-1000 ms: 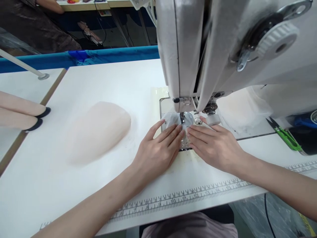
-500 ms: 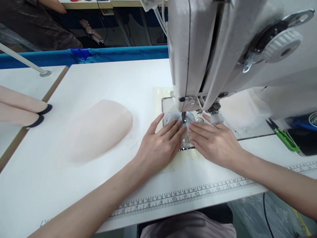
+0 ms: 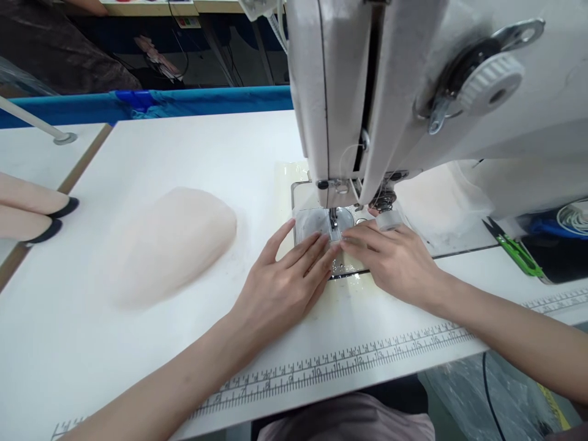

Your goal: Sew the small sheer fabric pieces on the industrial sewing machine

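Observation:
My left hand point(image 3: 285, 278) lies flat with fingers stretched out, pressing a small sheer pale piece of fabric point(image 3: 309, 225) onto the needle plate. My right hand point(image 3: 395, 260) lies flat beside it, fingertips almost touching the left ones just in front of the presser foot point(image 3: 333, 220). Both hands sit under the head of a white sewing machine point(image 3: 390, 92). The fabric piece is thin and mostly hidden under my fingers.
A pale pink mound of sheer fabric point(image 3: 172, 242) lies to the left on the white table point(image 3: 138, 159). Two skin-toned pieces with black tips point(image 3: 34, 214) rest at the far left. Green snips point(image 3: 512, 251) lie at the right. A printed ruler point(image 3: 344, 364) runs along the front edge.
Both hands stay flat at the needle, having crept slightly forward toward the presser foot. The view has shifted a little to the right and back.

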`<state>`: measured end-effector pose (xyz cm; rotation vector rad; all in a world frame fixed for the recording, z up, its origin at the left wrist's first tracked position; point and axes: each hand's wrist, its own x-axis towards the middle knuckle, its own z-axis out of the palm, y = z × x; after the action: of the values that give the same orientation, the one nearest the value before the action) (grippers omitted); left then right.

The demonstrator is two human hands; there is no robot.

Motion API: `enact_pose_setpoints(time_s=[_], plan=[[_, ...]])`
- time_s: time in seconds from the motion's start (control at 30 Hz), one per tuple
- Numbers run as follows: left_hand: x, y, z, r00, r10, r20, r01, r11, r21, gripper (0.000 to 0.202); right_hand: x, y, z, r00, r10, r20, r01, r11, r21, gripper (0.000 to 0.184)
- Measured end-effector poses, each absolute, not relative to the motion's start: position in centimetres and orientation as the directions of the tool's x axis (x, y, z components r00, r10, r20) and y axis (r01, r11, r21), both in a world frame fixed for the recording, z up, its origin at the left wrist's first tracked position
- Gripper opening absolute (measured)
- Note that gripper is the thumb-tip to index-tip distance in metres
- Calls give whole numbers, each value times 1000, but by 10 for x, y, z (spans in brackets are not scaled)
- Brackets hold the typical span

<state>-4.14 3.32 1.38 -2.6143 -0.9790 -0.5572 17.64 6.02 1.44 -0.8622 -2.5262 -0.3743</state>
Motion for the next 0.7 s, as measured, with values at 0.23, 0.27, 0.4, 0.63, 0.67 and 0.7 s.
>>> enact_pose_setpoints(time_s=[0.23,0.27,0.4,0.63,0.67,0.7], plan=[[-41,33,13,686,564,459,671,-735,-99,30,177,61,13,-718,497,487,623,771,132,38],[-41,33,13,686,561,463,670,-736,-100,30,176,61,13,-720,496,485,623,769,139,37],[-42,35,13,685,561,465,670,-735,-101,31,175,62,12,-727,491,481,623,766,160,36],[-43,38,13,666,581,468,695,-710,-109,30,174,67,12,-726,493,480,637,745,198,35],[-43,39,12,663,582,470,698,-707,-109,30,174,67,12,-728,497,472,640,740,207,35],[-43,41,12,661,583,473,700,-706,-109,30,174,68,12,-730,501,466,643,735,217,35]])
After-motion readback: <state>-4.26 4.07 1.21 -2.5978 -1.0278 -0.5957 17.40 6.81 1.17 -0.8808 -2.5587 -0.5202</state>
